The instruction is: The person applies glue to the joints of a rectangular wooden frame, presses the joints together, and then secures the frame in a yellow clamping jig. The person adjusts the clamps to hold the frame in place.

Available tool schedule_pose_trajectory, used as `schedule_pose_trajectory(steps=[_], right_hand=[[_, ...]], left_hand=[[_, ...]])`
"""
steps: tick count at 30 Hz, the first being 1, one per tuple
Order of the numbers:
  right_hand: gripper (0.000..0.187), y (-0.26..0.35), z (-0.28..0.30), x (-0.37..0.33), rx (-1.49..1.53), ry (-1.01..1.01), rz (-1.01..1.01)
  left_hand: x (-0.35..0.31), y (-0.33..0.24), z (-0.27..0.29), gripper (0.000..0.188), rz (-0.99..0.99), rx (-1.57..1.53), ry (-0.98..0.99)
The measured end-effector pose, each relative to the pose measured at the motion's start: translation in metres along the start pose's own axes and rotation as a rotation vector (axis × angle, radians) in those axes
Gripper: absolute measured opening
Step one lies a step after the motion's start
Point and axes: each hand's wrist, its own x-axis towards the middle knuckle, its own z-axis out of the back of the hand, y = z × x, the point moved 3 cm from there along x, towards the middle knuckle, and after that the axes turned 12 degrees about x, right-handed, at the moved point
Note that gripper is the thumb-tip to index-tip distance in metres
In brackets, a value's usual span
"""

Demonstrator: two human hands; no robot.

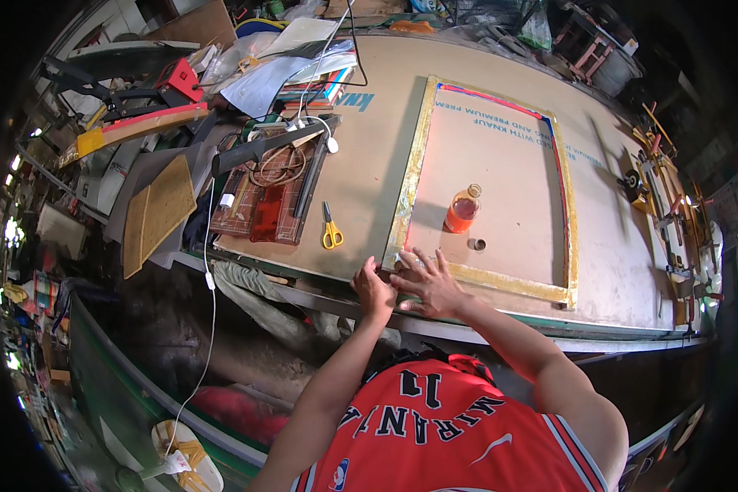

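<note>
A rectangular mesh screen frame (567, 221), its wooden sides covered with yellowish tape, lies on a board-topped table. At its near left corner my right hand (435, 287) has its fingers spread over the frame edge. My left hand (375, 293) is just beside that corner, thumb and fingers apart and partly bent; nothing shows in it. Inside the frame stands an uncapped clear bottle (462, 215) of orange-red liquid. A small dark cap (477, 243) sits near it. Left of the frame lie yellow-handled scissors (331, 230).
Farther left are a cutting tray (280, 182) with coiled brown cord, a black power strip (262, 148) with a white cable, and stacked papers (303, 66). Clamps (672, 238) and tools line the right edge. A grey cloth (258, 295) hangs below the table's near edge.
</note>
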Motion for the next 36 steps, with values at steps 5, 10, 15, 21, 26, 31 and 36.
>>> schedule_pose_trajectory(steps=[5, 10, 15, 21, 26, 31, 36], right_hand=[[0.073, -0.023, 0.017, -0.023, -0.020, -0.092, -0.209], [0.075, -0.014, 0.003, -0.011, -0.071, -0.124, -0.235], [0.075, 0.006, -0.001, 0.022, 0.017, -0.138, -0.252], [0.076, 0.006, -0.006, 0.013, -0.066, -0.135, -0.227], [0.072, 0.005, 0.003, -0.027, -0.084, -0.094, -0.304], [0.070, -0.009, 0.009, -0.084, -0.121, -0.150, -0.345], [0.071, -0.020, 0.011, -0.099, -0.130, -0.197, -0.401]], left_hand=[[-0.001, -0.008, 0.006, 0.079, -0.009, 0.017, -0.022], [-0.001, -0.005, 0.005, 0.079, -0.001, 0.008, -0.010], [-0.001, -0.002, 0.005, 0.079, -0.032, 0.040, -0.017], [0.000, -0.005, 0.007, 0.078, -0.044, -0.010, -0.021], [0.000, -0.007, 0.007, 0.075, 0.034, -0.014, 0.021], [0.000, -0.009, 0.006, 0.075, 0.033, -0.022, -0.015], [0.001, -0.010, 0.006, 0.078, 0.042, 0.015, 0.016]])
